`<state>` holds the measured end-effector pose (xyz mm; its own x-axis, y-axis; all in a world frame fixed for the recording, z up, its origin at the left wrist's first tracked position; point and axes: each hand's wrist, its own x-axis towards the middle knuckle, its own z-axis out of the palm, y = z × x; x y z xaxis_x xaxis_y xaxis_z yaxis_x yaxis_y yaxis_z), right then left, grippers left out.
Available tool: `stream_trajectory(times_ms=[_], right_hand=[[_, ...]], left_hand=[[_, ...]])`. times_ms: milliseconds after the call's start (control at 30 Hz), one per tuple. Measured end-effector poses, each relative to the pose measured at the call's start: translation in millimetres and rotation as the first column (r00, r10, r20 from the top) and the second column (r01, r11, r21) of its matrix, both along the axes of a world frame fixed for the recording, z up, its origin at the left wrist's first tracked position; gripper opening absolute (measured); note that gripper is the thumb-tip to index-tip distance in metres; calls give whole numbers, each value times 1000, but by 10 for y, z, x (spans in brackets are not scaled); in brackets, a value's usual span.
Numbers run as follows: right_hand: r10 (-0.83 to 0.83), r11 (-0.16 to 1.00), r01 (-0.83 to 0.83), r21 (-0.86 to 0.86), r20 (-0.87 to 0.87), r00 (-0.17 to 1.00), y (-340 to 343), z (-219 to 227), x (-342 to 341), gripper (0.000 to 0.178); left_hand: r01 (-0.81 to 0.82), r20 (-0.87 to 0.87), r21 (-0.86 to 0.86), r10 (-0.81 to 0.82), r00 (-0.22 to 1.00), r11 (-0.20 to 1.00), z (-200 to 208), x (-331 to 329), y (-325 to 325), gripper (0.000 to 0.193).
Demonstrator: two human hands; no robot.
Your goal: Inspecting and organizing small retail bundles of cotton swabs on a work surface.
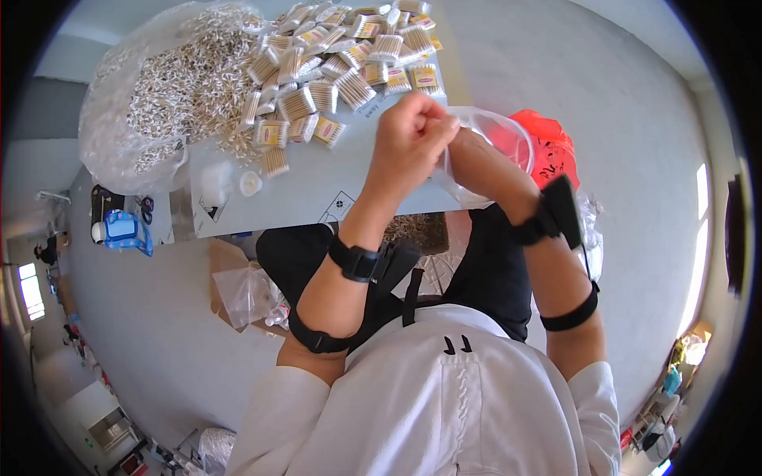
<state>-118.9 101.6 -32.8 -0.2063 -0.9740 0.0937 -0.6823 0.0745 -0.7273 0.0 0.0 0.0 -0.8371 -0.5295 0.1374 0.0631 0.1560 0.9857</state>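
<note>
white-tipped tan swabs (194, 91) at the grey worktop's (290, 198) far left corner, yellow-labelled packets (355, 89) beside them, whitish bag (456, 190) at the right edge, black-marked red bag (549, 133) beyond

A white short-sleeved top (381, 404) bears two small black marks (466, 343); the trousers (496, 278) are black. Black straps (573, 309) circle both arms (337, 300), with black boxes (563, 210) and, on the right, a thin cable (588, 263).
</note>
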Motion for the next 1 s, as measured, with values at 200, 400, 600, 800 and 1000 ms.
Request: stream_trajectory(times_ms=[200, 400, 600, 800, 1000], right_hand=[[-117, 976, 77, -204, -193, 974, 494, 822, 264, 19], [-597, 713, 567, -413, 67, 799, 831, 567, 167, 16], [-693, 666, 698, -264, 129, 709, 772, 506, 160, 27], [-542, 744, 655, -135, 450, 709, 631, 427, 227, 23], [-577, 754, 643, -132, 334, 745, 655, 425, 219, 17]], left_hand=[[-633, 184, 370, 614, 768, 680, -663, 611, -507, 15], [-391, 94, -832, 795, 600, 394, -1348, 920, -1335, 33], [-178, 72, -952, 746, 662, 250, -1071, 773, -1366, 19], [-49, 261, -872, 547, 795, 488, -1214, 644, -480, 12], [-396, 367, -591, 671, 644, 703, -1407, 644, -684, 35]])
